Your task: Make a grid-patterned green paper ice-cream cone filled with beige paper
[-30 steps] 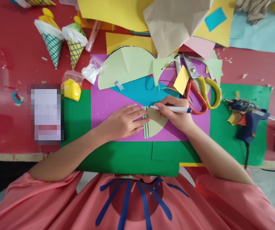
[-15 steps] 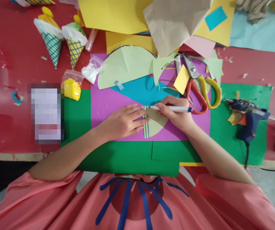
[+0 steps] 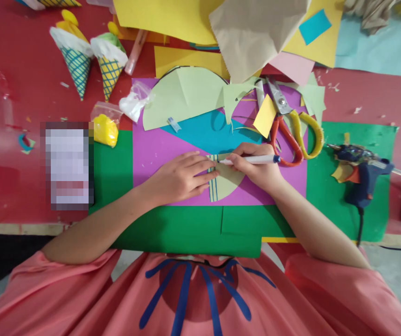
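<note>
Where the left hand [image 3: 181, 179] lies flat over it, the small pale green paper piece [image 3: 229, 176] is hidden, and how far it runs under the fingers cannot be told. It rests on a purple sheet [image 3: 148, 158] before the person, showing blue stripes partly covered by fingertips and a curved lower-right edge. That hand's fingers are stretched out, gripping nothing visible. The right hand [image 3: 265, 173] pinches a white marker [image 3: 260, 159], its tip beside the stripes; whether it meets the paper is too small to tell. Near that hand are scissors [image 3: 281, 102] with red and yellow handles, a yellow scrap [image 3: 265, 115] beside them. Farther right lies a glue gun [image 3: 359, 186] on a green sheet [image 3: 378, 149]. On the left, a rectangular object [image 3: 68, 163] is pixelated beyond reading. The frame's top edge cuts off a brown paper [image 3: 256, 37] and a patterned cone [image 3: 58, 3].
</note>
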`<state>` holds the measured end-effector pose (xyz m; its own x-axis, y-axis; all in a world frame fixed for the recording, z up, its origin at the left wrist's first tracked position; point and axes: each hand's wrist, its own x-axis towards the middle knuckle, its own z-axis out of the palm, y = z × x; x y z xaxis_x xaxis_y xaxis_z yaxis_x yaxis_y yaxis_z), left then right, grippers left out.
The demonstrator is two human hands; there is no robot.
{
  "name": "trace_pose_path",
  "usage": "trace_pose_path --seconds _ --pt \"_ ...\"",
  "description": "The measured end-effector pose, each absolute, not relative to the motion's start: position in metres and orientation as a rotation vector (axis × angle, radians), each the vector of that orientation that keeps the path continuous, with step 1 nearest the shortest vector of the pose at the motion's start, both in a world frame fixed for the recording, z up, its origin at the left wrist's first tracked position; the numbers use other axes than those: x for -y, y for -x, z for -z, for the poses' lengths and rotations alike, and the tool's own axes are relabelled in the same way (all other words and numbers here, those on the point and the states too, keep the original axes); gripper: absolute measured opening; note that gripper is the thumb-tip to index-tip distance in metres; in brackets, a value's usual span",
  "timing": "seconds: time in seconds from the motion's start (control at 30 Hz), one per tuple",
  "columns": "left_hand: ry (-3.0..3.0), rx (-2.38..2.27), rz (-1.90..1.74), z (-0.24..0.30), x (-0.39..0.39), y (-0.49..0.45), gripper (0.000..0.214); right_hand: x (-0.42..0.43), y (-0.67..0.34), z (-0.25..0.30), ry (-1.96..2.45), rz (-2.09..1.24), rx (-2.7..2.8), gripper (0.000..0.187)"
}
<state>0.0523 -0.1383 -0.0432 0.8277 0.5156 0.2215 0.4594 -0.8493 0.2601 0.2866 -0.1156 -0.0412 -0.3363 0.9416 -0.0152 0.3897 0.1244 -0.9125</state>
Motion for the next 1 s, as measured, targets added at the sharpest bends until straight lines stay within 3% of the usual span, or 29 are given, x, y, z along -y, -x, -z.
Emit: trace_pose_path --seconds 0.27,1.0 --pt "-2.843 -0.769 -0.445 0.0397 0.1346 -0.052 0.03 0.1242 -0.2867 0.042 1.206 -1.104 1.567 0.025" --pt "-2.713 -0.872 -0.42 0.0399 0.1341 -0.0525 0.031 0.1195 -0.2849 0.0453 1.296 -1.168 1.805 0.025"
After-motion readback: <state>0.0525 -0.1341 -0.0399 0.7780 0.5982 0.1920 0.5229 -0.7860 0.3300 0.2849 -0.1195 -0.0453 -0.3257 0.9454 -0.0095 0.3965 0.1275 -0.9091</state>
